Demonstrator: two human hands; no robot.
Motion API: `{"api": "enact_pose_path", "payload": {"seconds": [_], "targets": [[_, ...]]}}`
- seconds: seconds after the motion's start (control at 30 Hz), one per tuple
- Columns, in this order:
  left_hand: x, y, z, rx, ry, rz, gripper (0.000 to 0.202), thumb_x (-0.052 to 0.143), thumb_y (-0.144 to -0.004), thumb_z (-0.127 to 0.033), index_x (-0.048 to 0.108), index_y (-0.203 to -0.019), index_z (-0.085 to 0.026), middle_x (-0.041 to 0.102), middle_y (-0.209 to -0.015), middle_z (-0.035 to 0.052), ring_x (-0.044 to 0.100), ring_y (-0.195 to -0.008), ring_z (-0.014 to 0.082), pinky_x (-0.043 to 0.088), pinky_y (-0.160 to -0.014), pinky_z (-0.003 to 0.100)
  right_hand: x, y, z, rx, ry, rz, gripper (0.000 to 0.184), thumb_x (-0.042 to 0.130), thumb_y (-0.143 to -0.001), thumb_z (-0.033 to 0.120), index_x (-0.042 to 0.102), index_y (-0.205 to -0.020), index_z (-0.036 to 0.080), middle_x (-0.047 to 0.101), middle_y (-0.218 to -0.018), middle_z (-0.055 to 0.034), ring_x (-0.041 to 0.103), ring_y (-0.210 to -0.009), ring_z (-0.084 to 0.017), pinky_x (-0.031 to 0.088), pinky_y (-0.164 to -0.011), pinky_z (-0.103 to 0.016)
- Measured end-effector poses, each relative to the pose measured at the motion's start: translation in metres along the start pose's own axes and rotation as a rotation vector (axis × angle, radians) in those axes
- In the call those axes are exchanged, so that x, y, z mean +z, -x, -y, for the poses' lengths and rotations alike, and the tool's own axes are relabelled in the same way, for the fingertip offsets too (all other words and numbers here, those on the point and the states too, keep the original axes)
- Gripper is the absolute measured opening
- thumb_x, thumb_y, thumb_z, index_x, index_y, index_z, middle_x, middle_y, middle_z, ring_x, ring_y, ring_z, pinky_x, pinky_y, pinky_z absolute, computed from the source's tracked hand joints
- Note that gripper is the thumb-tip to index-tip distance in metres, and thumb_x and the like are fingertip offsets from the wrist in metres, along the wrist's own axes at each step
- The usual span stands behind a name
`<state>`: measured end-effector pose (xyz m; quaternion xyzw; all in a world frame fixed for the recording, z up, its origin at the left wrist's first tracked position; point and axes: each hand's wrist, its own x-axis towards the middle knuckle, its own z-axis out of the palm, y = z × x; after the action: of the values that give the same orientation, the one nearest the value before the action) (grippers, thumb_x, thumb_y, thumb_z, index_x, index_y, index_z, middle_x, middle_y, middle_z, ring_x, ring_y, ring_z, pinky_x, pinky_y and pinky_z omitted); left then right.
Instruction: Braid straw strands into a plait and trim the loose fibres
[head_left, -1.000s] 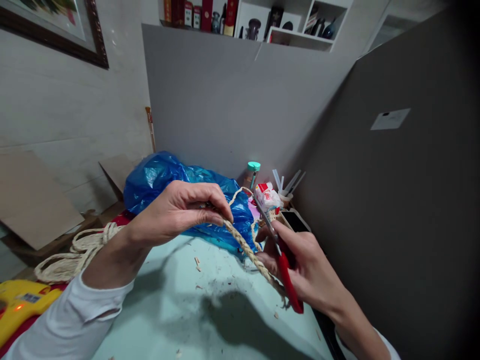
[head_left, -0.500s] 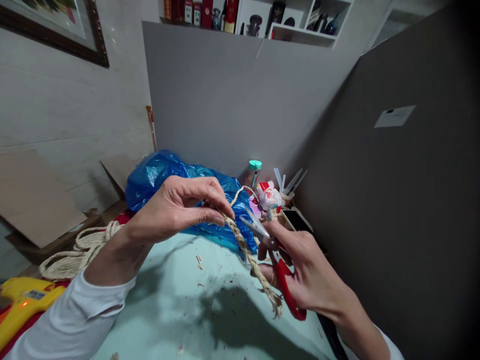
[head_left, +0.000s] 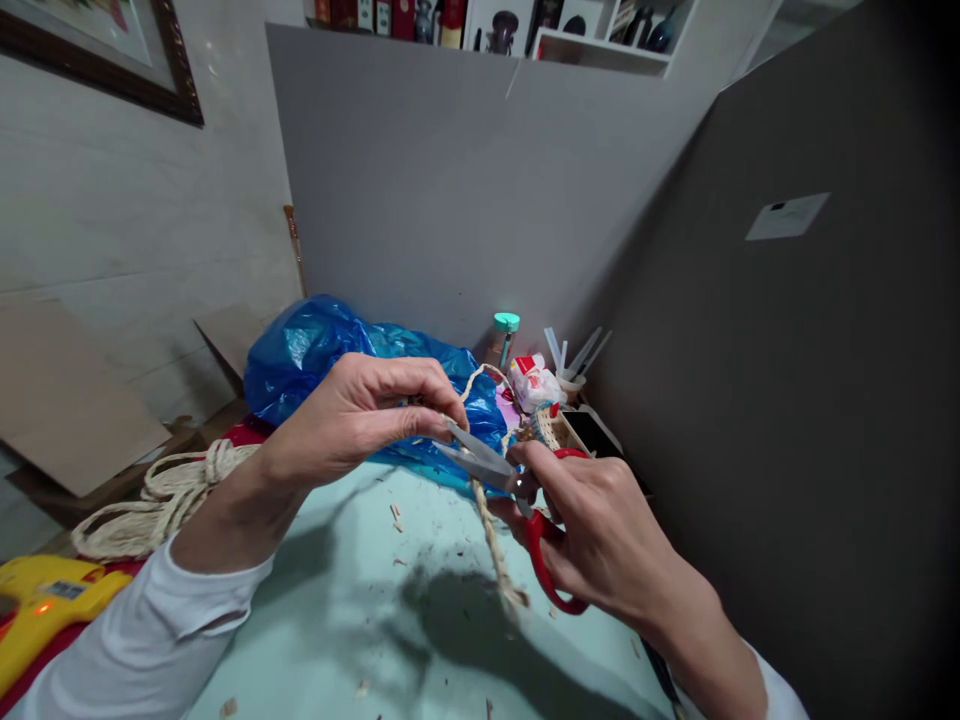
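My left hand [head_left: 375, 410] pinches a braided straw cord [head_left: 491, 545] between thumb and fingertips. The cord's lower length hangs down over the table and ends in a frayed tuft. My right hand [head_left: 600, 520] grips red-handled scissors [head_left: 544, 565]. Their parted blades point left and lie across the cord, just below my left fingertips. Whether the blades have cut into the cord I cannot tell. A thinner strand [head_left: 480, 372] loops up behind my left fingers toward the right.
Crumpled blue plastic bag [head_left: 315, 350] lies behind my hands. Left are coiled cream rope [head_left: 161, 495] and a yellow glue gun [head_left: 56, 590] with a lit orange light. Back right: a teal-lidded jar [head_left: 504, 335], a small basket [head_left: 553, 428] and a phone [head_left: 591, 433]. Scraps dot the pale green table [head_left: 337, 590].
The scissors have moved left and up, and their blades now cross the cord near my left fingers. The cord's hanging end has swung left, more upright. My left hand keeps its pinch.
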<state>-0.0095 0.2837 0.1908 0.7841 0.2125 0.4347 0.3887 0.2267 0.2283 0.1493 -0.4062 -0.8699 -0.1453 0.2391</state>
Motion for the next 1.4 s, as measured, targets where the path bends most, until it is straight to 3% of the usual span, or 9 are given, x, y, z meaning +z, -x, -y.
{"api": "enact_pose_path", "payload": {"seconds": [0.17, 0.3, 0.43, 0.57, 0.77, 0.87, 1.0, 1.23, 1.4], "targets": [[0.002, -0.001, -0.002, -0.009, -0.002, 0.006, 0.017, 0.074, -0.084, -0.025, 0.073, -0.069, -0.016, 0.066, -0.073, 0.0015, 0.057, -0.068, 0.0122, 0.044, -0.064, 0.022, 0.004, 0.002, -0.004, -0.017, -0.073, 0.009, 0.006, 0.049, -0.093, 0.02, 0.052, -0.096, 0.017, 0.058, -0.058, 0.0019, 0.043, -0.046, -0.012, 0.026, -0.05, -0.027], [0.002, -0.001, -0.001, -0.001, 0.03, 0.002, 0.013, 0.073, -0.083, -0.015, 0.073, -0.07, -0.015, 0.065, -0.072, 0.0005, 0.057, -0.067, 0.0105, 0.045, -0.063, 0.02, 0.003, 0.002, -0.005, 0.03, -0.223, 0.0, 0.004, 0.049, -0.092, 0.016, 0.049, -0.091, 0.02, 0.056, -0.061, 0.0031, 0.04, -0.047, -0.01, 0.028, -0.05, -0.026], [0.001, 0.0, 0.001, 0.026, 0.032, 0.024, 0.01, 0.072, -0.081, -0.008, 0.073, -0.074, -0.015, 0.066, -0.075, 0.0008, 0.059, -0.07, 0.0108, 0.047, -0.065, 0.02, -0.003, -0.001, -0.003, 0.238, -0.632, -0.064, 0.012, 0.051, -0.095, 0.027, 0.049, -0.085, 0.022, 0.05, -0.058, 0.0052, 0.04, -0.044, -0.009, 0.034, -0.046, -0.023], [0.001, 0.0, 0.002, 0.055, -0.028, 0.041, 0.01, 0.072, -0.083, -0.01, 0.075, -0.076, -0.016, 0.066, -0.074, 0.0006, 0.059, -0.071, 0.0109, 0.046, -0.066, 0.02, -0.009, -0.003, 0.002, 0.497, -1.134, -0.09, 0.014, 0.06, -0.093, 0.035, 0.054, -0.09, 0.023, 0.061, -0.058, 0.0039, 0.053, -0.044, -0.01, 0.043, -0.042, -0.021], [-0.001, 0.002, 0.006, 0.075, -0.138, -0.002, 0.01, 0.071, -0.086, -0.019, 0.08, -0.088, -0.023, 0.065, -0.075, 0.0006, 0.056, -0.067, 0.0121, 0.042, -0.059, 0.023, -0.01, -0.004, 0.01, 0.55, -1.46, 0.067, 0.041, 0.084, -0.073, 0.029, 0.054, -0.1, 0.026, 0.074, -0.09, -0.0033, 0.073, -0.08, -0.022, 0.061, -0.062, -0.03], [0.0, 0.002, 0.005, 0.067, -0.182, 0.006, 0.011, 0.068, -0.088, -0.019, 0.079, -0.085, -0.023, 0.066, -0.078, 0.0003, 0.059, -0.071, 0.0128, 0.044, -0.063, 0.023, -0.012, -0.006, 0.017, 0.594, -1.474, 0.089, 0.038, 0.083, -0.075, 0.029, 0.052, -0.095, 0.024, 0.073, -0.08, -0.0006, 0.072, -0.062, -0.016, 0.058, -0.052, -0.024], [0.002, 0.001, 0.001, 0.061, -0.247, 0.093, 0.017, 0.061, -0.093, -0.017, 0.072, -0.08, -0.019, 0.066, -0.081, -0.0004, 0.06, -0.077, 0.0117, 0.045, -0.072, 0.02, -0.016, -0.007, 0.021, 0.644, -1.505, 0.129, 0.029, 0.071, -0.087, 0.038, 0.05, -0.099, 0.022, 0.073, -0.077, -0.0007, 0.065, -0.045, -0.011, 0.044, -0.034, -0.015], [0.001, 0.0, -0.005, 0.031, -0.315, 0.217, 0.021, 0.056, -0.094, -0.018, 0.066, -0.076, -0.017, 0.06, -0.075, -0.0018, 0.053, -0.069, 0.0101, 0.041, -0.064, 0.018, -0.019, -0.005, 0.011, 0.6, -1.634, 0.121, 0.029, 0.066, -0.088, 0.04, 0.049, -0.102, 0.021, 0.071, -0.066, 0.0002, 0.046, -0.029, -0.006, 0.032, -0.029, -0.014], [-0.002, 0.001, -0.007, -0.002, -0.255, 0.174, 0.022, 0.06, -0.09, -0.019, 0.068, -0.069, -0.017, 0.06, -0.067, -0.0023, 0.052, -0.062, 0.0099, 0.04, -0.057, 0.018, -0.021, -0.005, 0.012, 0.559, -1.695, 0.139, 0.026, 0.066, -0.089, 0.036, 0.047, -0.101, 0.023, 0.071, -0.068, 0.0004, 0.047, -0.031, -0.005, 0.033, -0.03, -0.013]]}}
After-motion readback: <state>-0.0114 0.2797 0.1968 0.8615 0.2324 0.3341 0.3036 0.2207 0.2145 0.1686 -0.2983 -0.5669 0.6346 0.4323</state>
